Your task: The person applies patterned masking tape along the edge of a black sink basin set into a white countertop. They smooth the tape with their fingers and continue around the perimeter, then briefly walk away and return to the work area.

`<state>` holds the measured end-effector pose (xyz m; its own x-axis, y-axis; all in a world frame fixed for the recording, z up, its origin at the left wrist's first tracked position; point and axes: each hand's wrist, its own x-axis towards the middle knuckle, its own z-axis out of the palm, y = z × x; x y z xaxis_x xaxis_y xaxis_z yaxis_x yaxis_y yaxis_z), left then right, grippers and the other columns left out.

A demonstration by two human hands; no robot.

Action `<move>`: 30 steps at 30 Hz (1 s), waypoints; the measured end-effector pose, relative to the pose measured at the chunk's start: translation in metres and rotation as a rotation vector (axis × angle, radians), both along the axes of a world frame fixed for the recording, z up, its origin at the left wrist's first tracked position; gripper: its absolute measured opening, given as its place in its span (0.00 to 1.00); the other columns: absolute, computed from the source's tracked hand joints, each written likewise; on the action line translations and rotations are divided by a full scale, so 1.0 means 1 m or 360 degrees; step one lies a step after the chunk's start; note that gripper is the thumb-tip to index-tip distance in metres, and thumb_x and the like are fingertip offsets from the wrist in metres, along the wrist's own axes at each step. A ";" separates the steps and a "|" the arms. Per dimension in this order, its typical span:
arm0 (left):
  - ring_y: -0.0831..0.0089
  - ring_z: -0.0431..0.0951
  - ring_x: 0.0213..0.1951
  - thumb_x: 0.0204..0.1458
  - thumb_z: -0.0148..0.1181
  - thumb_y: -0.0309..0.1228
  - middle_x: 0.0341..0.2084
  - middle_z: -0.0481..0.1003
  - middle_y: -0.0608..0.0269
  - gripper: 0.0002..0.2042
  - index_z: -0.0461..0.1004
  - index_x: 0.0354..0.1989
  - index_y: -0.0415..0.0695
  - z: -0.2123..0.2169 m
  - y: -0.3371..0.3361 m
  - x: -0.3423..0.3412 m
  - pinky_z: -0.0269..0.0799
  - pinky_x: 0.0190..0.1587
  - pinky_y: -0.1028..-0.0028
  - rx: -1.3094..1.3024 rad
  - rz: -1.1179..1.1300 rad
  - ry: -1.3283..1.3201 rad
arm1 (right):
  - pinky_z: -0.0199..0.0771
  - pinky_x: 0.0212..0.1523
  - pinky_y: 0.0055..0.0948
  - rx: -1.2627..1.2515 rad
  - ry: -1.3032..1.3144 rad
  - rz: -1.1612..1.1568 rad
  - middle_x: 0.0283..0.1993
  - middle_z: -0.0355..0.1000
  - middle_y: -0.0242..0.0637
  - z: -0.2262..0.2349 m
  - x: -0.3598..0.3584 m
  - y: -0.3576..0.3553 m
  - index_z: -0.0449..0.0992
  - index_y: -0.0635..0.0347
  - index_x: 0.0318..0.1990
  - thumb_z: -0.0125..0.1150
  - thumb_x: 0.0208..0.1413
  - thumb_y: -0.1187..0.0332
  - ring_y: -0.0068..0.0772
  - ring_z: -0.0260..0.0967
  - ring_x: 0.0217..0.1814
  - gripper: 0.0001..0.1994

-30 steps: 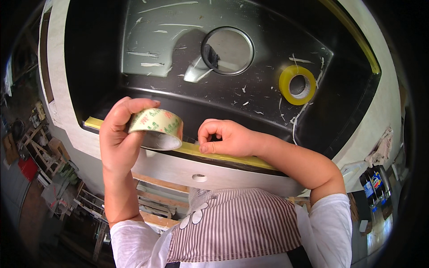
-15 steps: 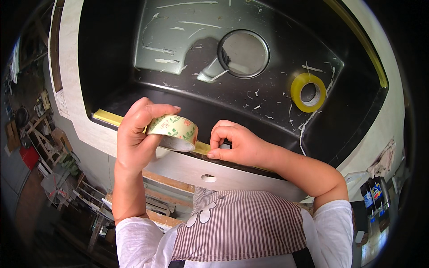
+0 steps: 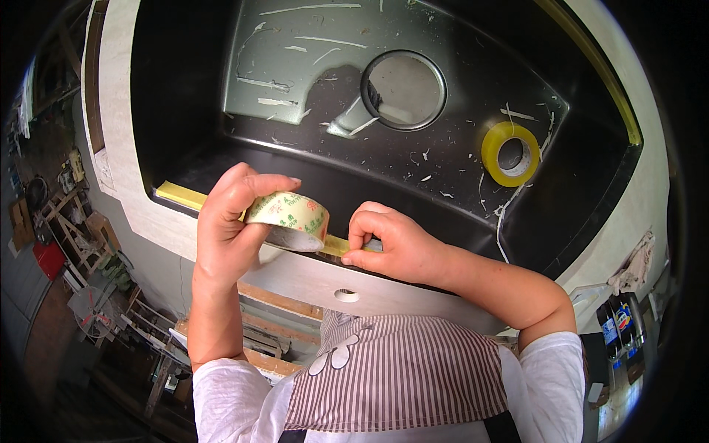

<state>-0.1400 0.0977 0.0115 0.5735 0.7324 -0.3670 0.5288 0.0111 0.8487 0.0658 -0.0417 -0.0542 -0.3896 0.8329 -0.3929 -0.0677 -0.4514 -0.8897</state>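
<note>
My left hand (image 3: 233, 221) grips a roll of clear tape (image 3: 289, 215) with green and red print, held just above the near rim of a black sink basin (image 3: 473, 177). My right hand (image 3: 388, 247) is beside the roll, its fingertips pinched down on a yellow tape strip (image 3: 183, 196) that runs along that near rim. A second roll of yellow tape (image 3: 510, 153) lies flat inside the basin at the right, apart from both hands.
The basin has a round drain hole (image 3: 403, 90) and scattered white scraps. A pale stone counter (image 3: 111, 170) frames it; another yellow strip (image 3: 591, 66) lines the right rim. Wooden frames and clutter (image 3: 81, 236) lie on the floor at left. Two bottles (image 3: 619, 325) stand at right.
Both hands with the tape roll have shifted rightward along the near rim, leaving more yellow strip showing to the left. The view has tilted slightly.
</note>
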 end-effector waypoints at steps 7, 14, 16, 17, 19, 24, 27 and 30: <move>0.74 0.67 0.29 0.32 0.51 0.11 0.25 0.68 0.66 0.25 0.82 0.42 0.40 -0.002 -0.001 0.001 0.64 0.32 0.76 0.0041 -0.0012 -0.0030 | 0.73 0.42 0.32 -0.0034 0.0060 0.0053 0.34 0.68 0.35 -0.002 0.002 0.001 0.70 0.60 0.27 0.70 0.51 0.69 0.33 0.69 0.39 0.12; 0.75 0.68 0.29 0.32 0.52 0.10 0.25 0.68 0.66 0.25 0.82 0.42 0.40 -0.002 -0.002 0.001 0.64 0.32 0.76 0.0049 0.0011 -0.0019 | 0.74 0.42 0.29 -0.0042 0.0084 0.0113 0.34 0.68 0.35 -0.002 0.004 0.004 0.71 0.59 0.28 0.70 0.53 0.67 0.31 0.68 0.41 0.11; 0.75 0.68 0.29 0.32 0.52 0.10 0.25 0.68 0.66 0.25 0.82 0.42 0.40 0.001 -0.002 0.003 0.64 0.32 0.76 0.0043 0.0030 -0.0022 | 0.73 0.42 0.29 -0.0073 0.0096 0.0130 0.34 0.68 0.34 -0.004 0.004 0.004 0.71 0.59 0.28 0.70 0.53 0.67 0.30 0.67 0.42 0.11; 0.75 0.68 0.29 0.32 0.52 0.10 0.25 0.68 0.66 0.25 0.82 0.42 0.40 0.001 -0.002 0.004 0.64 0.32 0.76 0.0040 0.0023 -0.0020 | 0.73 0.42 0.29 -0.0088 0.0102 0.0138 0.34 0.68 0.34 -0.004 0.005 0.004 0.71 0.59 0.28 0.70 0.53 0.67 0.30 0.67 0.42 0.11; 0.75 0.68 0.29 0.32 0.52 0.10 0.26 0.68 0.66 0.26 0.82 0.42 0.40 0.002 -0.001 0.004 0.64 0.32 0.76 0.0036 0.0012 -0.0014 | 0.73 0.42 0.29 -0.0083 0.0107 0.0130 0.34 0.68 0.34 -0.004 0.005 0.004 0.72 0.59 0.28 0.70 0.53 0.66 0.29 0.67 0.42 0.11; 0.75 0.68 0.29 0.32 0.51 0.10 0.26 0.68 0.66 0.26 0.82 0.42 0.40 0.004 0.000 0.005 0.64 0.33 0.76 0.0038 0.0014 -0.0011 | 0.73 0.42 0.28 -0.0086 0.0143 0.0144 0.34 0.67 0.33 -0.006 0.006 0.005 0.73 0.58 0.29 0.70 0.53 0.66 0.28 0.66 0.41 0.11; 0.75 0.68 0.29 0.32 0.51 0.10 0.26 0.68 0.66 0.26 0.82 0.42 0.40 0.003 0.000 0.004 0.65 0.33 0.76 0.0031 0.0031 -0.0013 | 0.72 0.42 0.27 -0.0099 0.0159 0.0133 0.35 0.67 0.33 -0.006 0.006 0.004 0.73 0.58 0.29 0.70 0.53 0.66 0.28 0.66 0.41 0.11; 0.75 0.69 0.29 0.31 0.50 0.10 0.26 0.69 0.66 0.26 0.82 0.42 0.40 0.000 0.000 0.001 0.65 0.33 0.76 0.0045 0.0030 -0.0014 | 0.72 0.42 0.28 -0.0097 0.0156 0.0130 0.36 0.67 0.33 -0.005 0.005 0.005 0.72 0.58 0.29 0.70 0.53 0.66 0.28 0.66 0.41 0.11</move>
<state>-0.1387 0.0976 0.0115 0.5628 0.7530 -0.3411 0.5215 -0.0032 0.8533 0.0712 -0.0369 -0.0589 -0.4944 0.7725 -0.3985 -0.1136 -0.5119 -0.8515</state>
